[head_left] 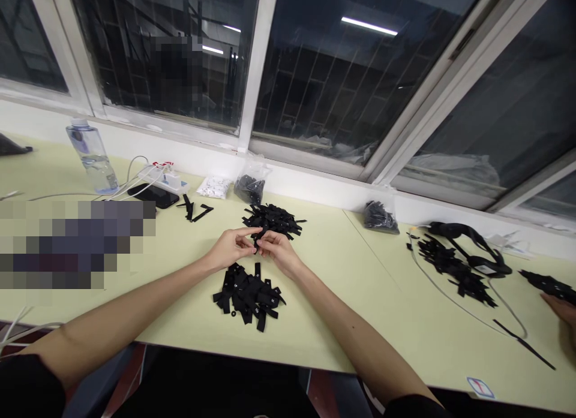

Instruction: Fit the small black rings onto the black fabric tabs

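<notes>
The left hand (230, 249) and the right hand (279, 253) are meeting just beyond the near pile (247, 295), and the thumbs and fingertips of both are pinching a small black strip (256, 248). The fingers are partly hiding it. This strip is sitting between the near pile and the far pile (272, 219), which is lying beyond it.

The front edge of the table (324, 334) is running a little way in front of the near pile. The forearms are flanking that pile on both sides, leaving a narrow gap on the left and a wider one on the right. Further right of the near pile, the tabletop is stretching broadly toward a thin cable (418, 268), giving room for sideways movement. Beyond the near pile, past the far pile, the white window ledge (310, 178) is bounding the reach.

The near pile is showing flat, matt, ribbon-like black pieces with square-cut ends, some carrying small pale marks. A tiny black ring (233, 313) is lying at its front-left side. The far pile is spreading in similar dark, tangled pieces. Beyond the near pile and slightly left, a clear, crinkled plastic bag (251, 187) is holding dark pieces. Far left of and beyond the near pile, a transparent bottle (93, 157) is standing, glossy and partly filled.
</notes>
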`<action>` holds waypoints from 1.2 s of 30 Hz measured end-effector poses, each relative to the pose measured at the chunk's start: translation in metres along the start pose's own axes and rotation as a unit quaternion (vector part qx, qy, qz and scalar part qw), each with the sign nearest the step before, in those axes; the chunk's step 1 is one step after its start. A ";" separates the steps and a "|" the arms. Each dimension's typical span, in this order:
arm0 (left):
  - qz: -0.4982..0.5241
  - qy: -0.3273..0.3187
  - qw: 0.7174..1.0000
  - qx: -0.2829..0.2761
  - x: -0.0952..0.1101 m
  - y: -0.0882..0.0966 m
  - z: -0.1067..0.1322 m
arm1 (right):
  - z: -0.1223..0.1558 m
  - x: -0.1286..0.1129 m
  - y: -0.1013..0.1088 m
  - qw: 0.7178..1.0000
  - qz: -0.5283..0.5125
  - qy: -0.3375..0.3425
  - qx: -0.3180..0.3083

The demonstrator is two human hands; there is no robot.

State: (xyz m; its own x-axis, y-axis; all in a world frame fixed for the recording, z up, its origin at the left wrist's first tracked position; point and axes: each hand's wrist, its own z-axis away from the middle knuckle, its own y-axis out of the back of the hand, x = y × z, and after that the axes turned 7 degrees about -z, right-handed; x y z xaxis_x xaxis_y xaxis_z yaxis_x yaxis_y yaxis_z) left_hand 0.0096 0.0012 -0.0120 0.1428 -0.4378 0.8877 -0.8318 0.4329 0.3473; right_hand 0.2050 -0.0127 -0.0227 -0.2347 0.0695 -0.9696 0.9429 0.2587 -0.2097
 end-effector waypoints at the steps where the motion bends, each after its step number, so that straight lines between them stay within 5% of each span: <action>1: 0.000 -0.001 1.000 0.000 0.000 0.000 0.000 | 0.000 0.000 0.000 1.000 -0.004 0.001 -0.002; 19: -0.005 -0.024 0.999 0.048 0.003 -0.001 -0.001 | 0.006 -0.011 -0.005 0.997 -0.077 0.000 -0.001; 36: -0.049 -0.039 0.997 0.038 -0.001 -0.002 -0.002 | 0.003 -0.007 -0.001 0.996 -0.084 0.005 0.000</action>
State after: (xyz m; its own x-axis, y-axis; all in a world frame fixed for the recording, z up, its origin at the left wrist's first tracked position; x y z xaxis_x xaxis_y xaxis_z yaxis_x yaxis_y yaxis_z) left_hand 0.0121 0.0026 -0.0124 0.1851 -0.5362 0.8236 -0.8548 0.3256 0.4041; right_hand 0.2066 -0.0163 -0.0158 -0.3926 0.0353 -0.9190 0.8897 0.2678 -0.3697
